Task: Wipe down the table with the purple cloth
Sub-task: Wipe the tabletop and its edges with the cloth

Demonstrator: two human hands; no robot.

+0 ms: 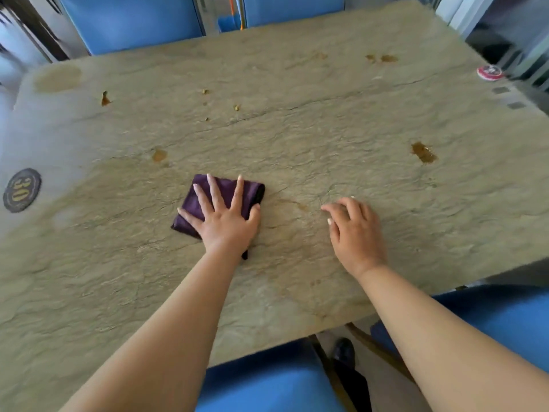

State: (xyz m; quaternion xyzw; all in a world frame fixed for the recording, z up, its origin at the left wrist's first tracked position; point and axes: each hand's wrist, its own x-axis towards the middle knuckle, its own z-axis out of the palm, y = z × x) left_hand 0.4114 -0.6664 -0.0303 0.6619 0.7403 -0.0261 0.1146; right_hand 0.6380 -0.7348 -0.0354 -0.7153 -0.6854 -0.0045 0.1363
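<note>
Purple cloth (225, 193) lies under flat left hand (225, 217) (right (355, 230) loosely curled, seemingly empty), brown stains (423, 152) beyond.

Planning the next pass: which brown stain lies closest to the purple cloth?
The small brown stain just beyond the purple cloth's far left corner. The other brown marks lie farther off, toward the table's far edge and right side.

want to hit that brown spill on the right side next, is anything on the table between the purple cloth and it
Only the right hand: it rests on the table just right of the purple cloth, which the left hand presses flat. Beyond it, the stone is bare up to the brown spill.
</note>
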